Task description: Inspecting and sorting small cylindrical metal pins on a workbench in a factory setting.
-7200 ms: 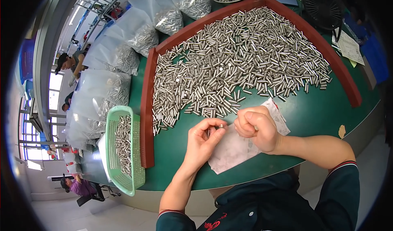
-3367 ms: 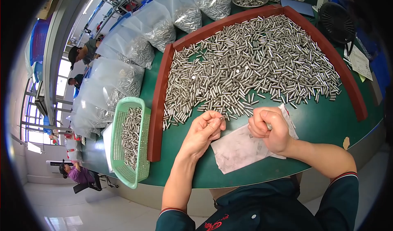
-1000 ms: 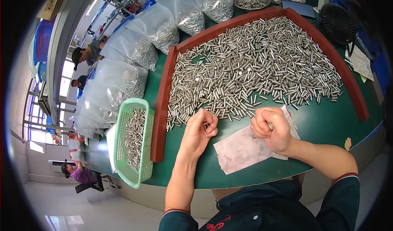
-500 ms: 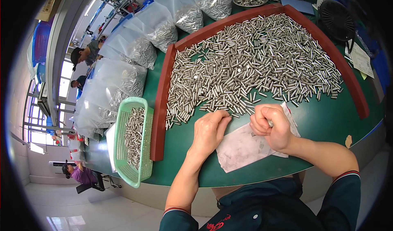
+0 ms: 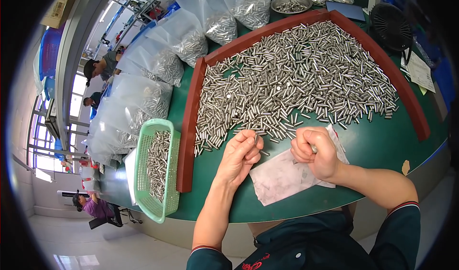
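Observation:
My left hand (image 5: 239, 156) is closed at the near edge of a spread of small metal pins (image 5: 287, 78), with a metal pin (image 5: 256, 139) pinched between thumb and fingers. Another pin (image 5: 264, 152) shows just beside its fingertips; whether it is held, I cannot tell. My right hand (image 5: 315, 151) is curled into a fist over a smudged pale cloth (image 5: 282, 176) on the green table. A small pale spot shows inside that fist, too little to name. Dark red wooden strips (image 5: 188, 131) border the pins at the left, back and right.
A green plastic basket (image 5: 137, 174) with pins in it stands left of the strip. Clear bags (image 5: 191, 35) of pins line the left and back, near a metal bowl (image 5: 291, 3). A black fan (image 5: 392, 26) and papers (image 5: 420, 71) lie right. Several people sit far left.
My left hand has turned so its fingers face up, and a pin now shows in its pinch. My right fist has stayed nearly in place, lowered slightly.

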A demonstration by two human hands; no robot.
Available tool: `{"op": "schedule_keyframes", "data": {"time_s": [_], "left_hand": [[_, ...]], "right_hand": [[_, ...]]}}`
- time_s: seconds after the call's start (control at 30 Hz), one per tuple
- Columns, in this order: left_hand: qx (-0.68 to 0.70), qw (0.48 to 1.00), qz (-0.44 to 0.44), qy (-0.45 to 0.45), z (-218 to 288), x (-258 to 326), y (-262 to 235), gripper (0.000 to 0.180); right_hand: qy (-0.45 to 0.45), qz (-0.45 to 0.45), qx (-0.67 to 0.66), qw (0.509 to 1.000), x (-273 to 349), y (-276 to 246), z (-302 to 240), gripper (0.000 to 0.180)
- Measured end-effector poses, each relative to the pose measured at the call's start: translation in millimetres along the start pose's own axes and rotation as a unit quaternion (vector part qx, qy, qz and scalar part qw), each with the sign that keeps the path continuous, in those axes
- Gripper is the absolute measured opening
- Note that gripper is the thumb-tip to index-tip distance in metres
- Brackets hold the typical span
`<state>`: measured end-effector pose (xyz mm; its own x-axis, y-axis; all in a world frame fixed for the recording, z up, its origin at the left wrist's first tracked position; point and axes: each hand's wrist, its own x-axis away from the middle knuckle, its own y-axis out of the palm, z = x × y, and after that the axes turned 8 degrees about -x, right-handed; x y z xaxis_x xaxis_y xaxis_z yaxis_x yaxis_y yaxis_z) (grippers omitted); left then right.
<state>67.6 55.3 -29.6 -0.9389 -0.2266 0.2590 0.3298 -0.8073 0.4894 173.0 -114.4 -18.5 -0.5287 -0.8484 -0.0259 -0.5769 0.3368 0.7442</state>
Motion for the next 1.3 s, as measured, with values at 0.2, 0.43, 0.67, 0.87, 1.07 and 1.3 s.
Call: {"op": "schedule_keyframes", "data": {"time_s": [0.2, 0.43, 0.67, 0.87, 1.07, 1.3], "left_hand": [[-0.044, 0.999, 0.007, 0.003, 1.0, -1.1, -1.0, 0.009], [-0.064, 0.998, 0.004, 0.01, -0.2, -0.4, -1.1, 0.007], [-0.112, 0.993, 0.03, 0.008, -2.9, 2.7, 1.8, 0.008], [-0.571, 0.809, 0.047, 0.129, -16.8, 17.2, 37.6, 0.009], [-0.692, 0.705, 0.018, 0.155, -21.7, 18.5, 49.6, 0.009], [-0.685, 0.705, 0.038, 0.179, -29.0, 19.4, 47.3, 0.008]], "right_hand": [[0.007, -0.003, -0.009, 1.0, -0.3, -2.1, -0.3, 0.03], [0.011, -0.005, -0.012, 1.0, 0.6, -1.6, -0.8, 0.028], [0.002, 0.003, 0.002, 1.0, 2.0, -0.5, 1.9, 0.033], [-0.006, 0.002, 0.005, 1.0, -0.3, -2.6, 3.8, 0.035], [-0.017, -0.002, 0.007, 1.0, 0.1, -6.0, 3.0, 0.032], [-0.028, -0.021, -0.001, 0.999, 3.6, -8.4, 5.5, 0.033]]}}
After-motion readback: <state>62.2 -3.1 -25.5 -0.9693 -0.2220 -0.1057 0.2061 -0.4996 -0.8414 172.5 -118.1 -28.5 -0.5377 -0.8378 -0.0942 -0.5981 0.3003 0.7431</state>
